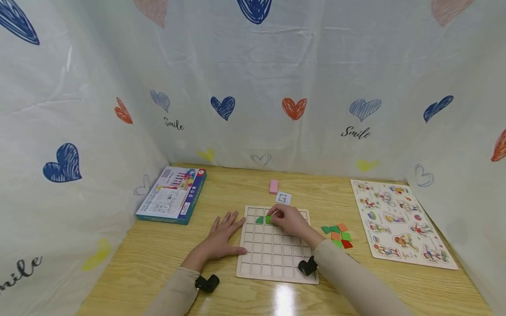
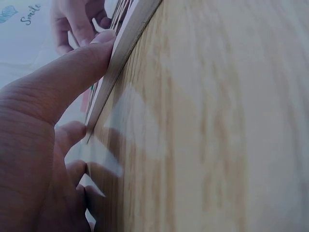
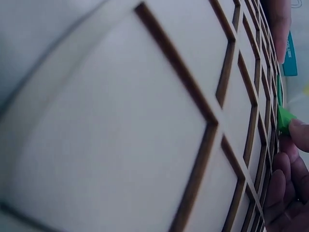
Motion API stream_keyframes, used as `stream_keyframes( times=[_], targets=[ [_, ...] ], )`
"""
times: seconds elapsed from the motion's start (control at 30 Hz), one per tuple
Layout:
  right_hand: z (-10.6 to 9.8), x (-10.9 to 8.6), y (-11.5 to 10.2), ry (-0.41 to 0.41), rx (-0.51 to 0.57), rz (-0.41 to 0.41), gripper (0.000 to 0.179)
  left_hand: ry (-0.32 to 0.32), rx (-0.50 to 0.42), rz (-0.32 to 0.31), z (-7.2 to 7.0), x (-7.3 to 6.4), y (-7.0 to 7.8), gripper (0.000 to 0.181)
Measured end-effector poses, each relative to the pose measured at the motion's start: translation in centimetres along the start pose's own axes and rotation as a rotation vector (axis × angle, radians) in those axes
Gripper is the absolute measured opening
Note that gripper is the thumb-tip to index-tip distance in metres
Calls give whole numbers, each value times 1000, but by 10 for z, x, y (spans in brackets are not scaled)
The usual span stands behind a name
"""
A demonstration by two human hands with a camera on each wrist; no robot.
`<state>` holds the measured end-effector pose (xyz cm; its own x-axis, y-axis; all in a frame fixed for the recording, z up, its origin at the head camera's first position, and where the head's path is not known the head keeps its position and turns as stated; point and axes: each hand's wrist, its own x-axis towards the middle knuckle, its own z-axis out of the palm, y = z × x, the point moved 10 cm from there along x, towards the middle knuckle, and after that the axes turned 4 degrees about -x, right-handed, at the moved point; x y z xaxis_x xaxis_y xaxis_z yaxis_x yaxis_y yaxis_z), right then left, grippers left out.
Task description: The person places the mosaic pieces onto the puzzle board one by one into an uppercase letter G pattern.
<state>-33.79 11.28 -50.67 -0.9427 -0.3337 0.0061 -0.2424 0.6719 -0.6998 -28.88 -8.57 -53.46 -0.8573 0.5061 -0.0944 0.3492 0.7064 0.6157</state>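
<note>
A wooden grid board (image 1: 262, 267) lies flat on the table, its squares marked off by raised strips. One dark green rounded piece (image 1: 259, 220) sits in a cell near its far edge. Just right of that piece, my right hand (image 1: 290, 220) pinches a light green tile (image 1: 269, 219) between thumb and fingers; in the right wrist view the tile (image 3: 285, 120) is tilted at the board's surface. My left hand (image 1: 221, 239) lies spread at the board's left side, and its thumb (image 2: 91, 53) rests on the edge in the left wrist view.
Right of the board, several green, orange and red tiles (image 1: 336, 236) lie loosely together. Behind it are a pink block (image 1: 273, 186) and a small printed card (image 1: 283, 198). A boxed game (image 1: 171, 194) stands back left; a picture puzzle board (image 1: 399, 224) lies at the right.
</note>
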Motion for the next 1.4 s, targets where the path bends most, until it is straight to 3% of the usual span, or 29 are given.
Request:
stream_keyframes(
  times=[0.3, 0.5, 0.77, 1.07, 1.4],
  targets=[
    [7, 3, -9, -2, -96, -52, 12, 2, 8, 1, 0, 0, 0, 97],
    [10, 3, -9, -21, -158, -26, 17, 0, 1, 11, 0, -1, 1, 96],
    [6, -4, -5, -37, -84, -49, 24, -1, 4, 13, 0, -1, 2, 96],
    [-15, -25, 9, -18, -15, -87, 22, 1, -8, 17, -3, -2, 4, 97],
    [-68, -60, 50, 88, -45, -38, 22, 0, -11, 10, -2, -2, 4, 98]
  ],
)
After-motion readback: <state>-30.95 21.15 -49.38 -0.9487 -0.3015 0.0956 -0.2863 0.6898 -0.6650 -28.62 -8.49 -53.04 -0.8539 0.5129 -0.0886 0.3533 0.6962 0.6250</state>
